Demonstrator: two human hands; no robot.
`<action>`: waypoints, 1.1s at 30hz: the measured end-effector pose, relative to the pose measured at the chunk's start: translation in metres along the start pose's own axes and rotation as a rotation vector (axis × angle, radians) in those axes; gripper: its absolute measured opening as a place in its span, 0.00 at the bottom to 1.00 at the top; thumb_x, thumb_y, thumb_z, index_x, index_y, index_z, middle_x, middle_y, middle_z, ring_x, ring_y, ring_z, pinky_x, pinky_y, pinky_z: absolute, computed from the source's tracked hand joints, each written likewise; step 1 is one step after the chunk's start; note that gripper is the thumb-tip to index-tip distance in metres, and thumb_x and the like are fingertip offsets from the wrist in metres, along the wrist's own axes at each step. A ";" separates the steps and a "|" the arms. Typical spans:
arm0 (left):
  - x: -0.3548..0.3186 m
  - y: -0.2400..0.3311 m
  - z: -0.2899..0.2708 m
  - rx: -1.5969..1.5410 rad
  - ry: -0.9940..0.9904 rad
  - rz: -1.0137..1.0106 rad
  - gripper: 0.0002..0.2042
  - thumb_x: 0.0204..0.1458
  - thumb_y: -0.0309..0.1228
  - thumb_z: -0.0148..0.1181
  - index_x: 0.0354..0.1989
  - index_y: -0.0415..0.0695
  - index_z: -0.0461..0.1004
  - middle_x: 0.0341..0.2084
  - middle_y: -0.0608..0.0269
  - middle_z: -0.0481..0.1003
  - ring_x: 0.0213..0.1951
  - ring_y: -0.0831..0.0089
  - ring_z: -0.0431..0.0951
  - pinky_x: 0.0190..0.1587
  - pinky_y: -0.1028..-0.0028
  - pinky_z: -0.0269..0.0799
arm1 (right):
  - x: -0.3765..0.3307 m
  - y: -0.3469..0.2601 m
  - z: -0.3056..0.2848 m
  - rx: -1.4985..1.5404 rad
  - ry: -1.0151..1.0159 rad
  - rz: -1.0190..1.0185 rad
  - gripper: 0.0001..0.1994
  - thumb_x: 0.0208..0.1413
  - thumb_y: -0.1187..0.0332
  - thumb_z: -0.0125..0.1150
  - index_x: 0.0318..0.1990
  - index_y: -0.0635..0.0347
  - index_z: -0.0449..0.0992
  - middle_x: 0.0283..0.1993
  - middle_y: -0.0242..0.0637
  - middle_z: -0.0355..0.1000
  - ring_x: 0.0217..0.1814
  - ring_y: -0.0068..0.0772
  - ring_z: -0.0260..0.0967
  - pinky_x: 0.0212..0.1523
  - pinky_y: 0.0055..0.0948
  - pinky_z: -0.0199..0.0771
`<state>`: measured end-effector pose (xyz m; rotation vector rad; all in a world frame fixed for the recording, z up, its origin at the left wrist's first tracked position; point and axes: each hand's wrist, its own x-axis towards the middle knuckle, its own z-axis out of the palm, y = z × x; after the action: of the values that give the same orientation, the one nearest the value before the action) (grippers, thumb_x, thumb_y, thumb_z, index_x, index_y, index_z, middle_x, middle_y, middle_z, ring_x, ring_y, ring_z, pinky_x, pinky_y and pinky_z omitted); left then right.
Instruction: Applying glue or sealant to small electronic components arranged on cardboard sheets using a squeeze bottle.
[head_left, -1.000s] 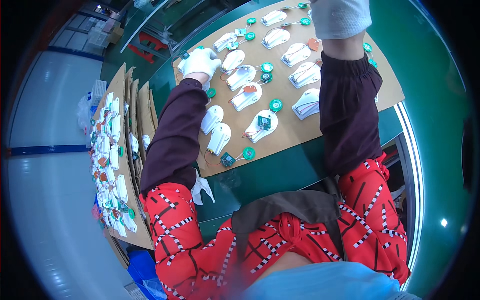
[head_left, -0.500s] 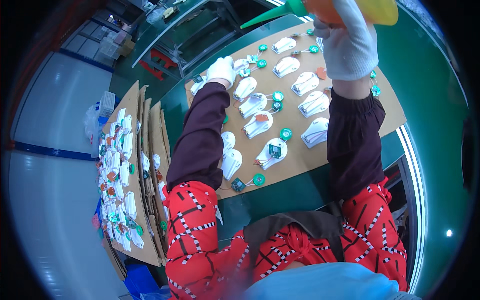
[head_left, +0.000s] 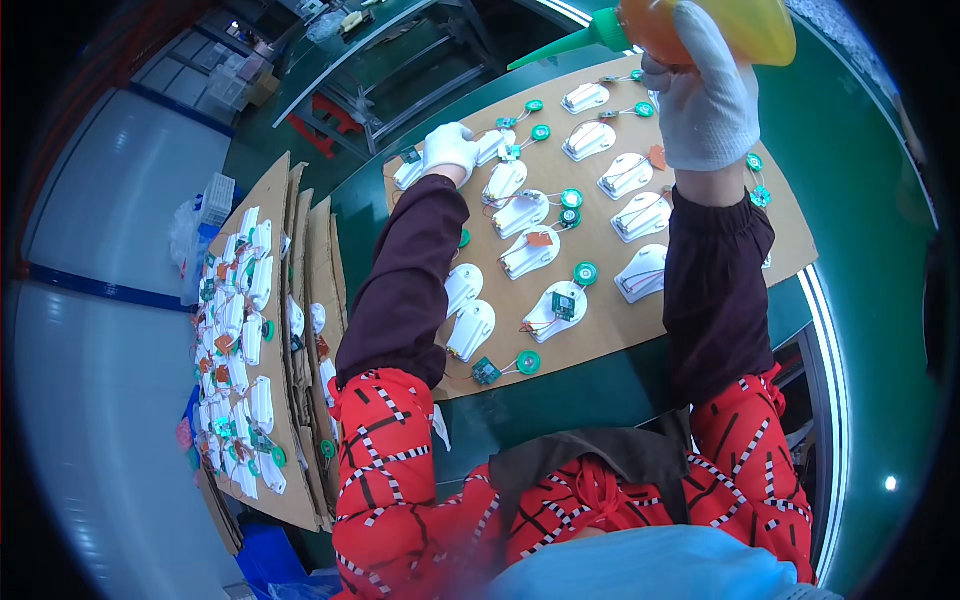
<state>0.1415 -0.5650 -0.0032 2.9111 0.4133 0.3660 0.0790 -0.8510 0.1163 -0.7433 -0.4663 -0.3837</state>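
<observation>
My right hand (head_left: 712, 110), in a white knit glove, grips a squeeze bottle (head_left: 755, 25) of orange-yellow liquid above the far right part of a cardboard sheet (head_left: 610, 325). The bottle is tilted on its side, its green pointed nozzle (head_left: 575, 42) aimed left. At the sheet's far left, my gloved left hand (head_left: 450, 150) has its fingers curled down beside a white plastic housing (head_left: 494, 146). What those fingers hold, if anything, is hidden. Rows of similar housings lie on the cardboard, several wired to round green discs (head_left: 585, 273) and small green circuit boards (head_left: 486, 371).
The cardboard rests on a dark green table (head_left: 540, 410). Left of it, more cardboard sheets (head_left: 285, 390) stand in a steep stack, loaded with similar housings (head_left: 240, 345). A metal-framed table (head_left: 350, 60) and a red stool (head_left: 322, 125) are beyond. A bright strip (head_left: 828, 330) lines the right edge.
The whole scene sits slightly farther right and lower in the picture. The bottle's nozzle has shifted a little to the right. Both hands keep about the same pose.
</observation>
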 end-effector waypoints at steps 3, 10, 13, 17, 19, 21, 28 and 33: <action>0.000 0.010 0.000 0.005 -0.076 -0.076 0.10 0.42 0.34 0.61 0.33 0.48 0.81 0.33 0.54 0.78 0.40 0.59 0.77 0.46 0.68 0.71 | 0.001 0.003 -0.005 -0.015 -0.008 0.009 0.18 0.48 0.59 0.61 0.43 0.59 0.70 0.34 0.31 0.73 0.28 0.17 0.66 0.23 0.14 0.58; 0.014 -0.013 0.012 -0.306 -0.152 -0.227 0.07 0.45 0.25 0.61 0.34 0.40 0.78 0.26 0.60 0.78 0.24 0.75 0.78 0.27 0.79 0.74 | 0.001 0.013 -0.003 -0.025 -0.013 0.070 0.16 0.49 0.60 0.62 0.41 0.59 0.71 0.32 0.30 0.73 0.27 0.16 0.66 0.22 0.14 0.58; 0.011 -0.010 0.008 -0.521 -0.177 -0.325 0.07 0.46 0.23 0.60 0.35 0.38 0.76 0.25 0.59 0.77 0.23 0.74 0.78 0.26 0.78 0.74 | 0.003 0.029 -0.009 -0.090 -0.009 0.085 0.15 0.49 0.60 0.62 0.41 0.59 0.72 0.32 0.30 0.73 0.26 0.17 0.66 0.23 0.15 0.60; 0.009 -0.015 0.004 -0.526 -0.175 -0.304 0.10 0.44 0.24 0.60 0.36 0.38 0.78 0.24 0.59 0.78 0.25 0.74 0.78 0.27 0.77 0.73 | -0.006 0.061 -0.006 -0.267 -0.044 0.163 0.18 0.48 0.59 0.64 0.42 0.60 0.73 0.33 0.31 0.73 0.27 0.18 0.68 0.25 0.16 0.67; 0.002 -0.011 -0.005 -0.560 -0.197 -0.331 0.09 0.46 0.24 0.60 0.37 0.37 0.77 0.27 0.58 0.78 0.26 0.73 0.79 0.28 0.78 0.74 | -0.011 0.085 -0.007 -0.339 -0.042 0.241 0.19 0.46 0.61 0.67 0.43 0.61 0.73 0.34 0.32 0.74 0.30 0.19 0.70 0.27 0.16 0.68; -0.001 -0.007 -0.004 -0.600 -0.224 -0.343 0.09 0.48 0.23 0.59 0.39 0.37 0.75 0.30 0.58 0.78 0.27 0.73 0.79 0.30 0.78 0.76 | -0.002 0.112 -0.016 -0.443 -0.075 0.290 0.21 0.43 0.63 0.70 0.44 0.62 0.72 0.37 0.33 0.74 0.34 0.21 0.72 0.29 0.19 0.71; -0.001 -0.018 -0.004 -0.543 -0.248 -0.270 0.10 0.48 0.23 0.59 0.39 0.36 0.75 0.30 0.57 0.78 0.29 0.73 0.80 0.31 0.78 0.76 | 0.004 0.141 0.015 -0.576 -0.182 0.547 0.27 0.36 0.71 0.72 0.48 0.60 0.69 0.39 0.36 0.74 0.39 0.29 0.72 0.42 0.26 0.73; 0.005 -0.020 0.005 -0.499 -0.235 -0.212 0.10 0.47 0.23 0.59 0.39 0.36 0.75 0.30 0.58 0.78 0.29 0.73 0.80 0.32 0.78 0.76 | 0.008 0.199 0.001 -0.454 -0.255 0.289 0.29 0.34 0.70 0.73 0.48 0.61 0.69 0.42 0.37 0.73 0.43 0.30 0.71 0.46 0.29 0.71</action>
<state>0.1424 -0.5454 -0.0108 2.3618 0.5028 0.0757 0.1829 -0.7167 0.0114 -1.2935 -0.5076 -0.1205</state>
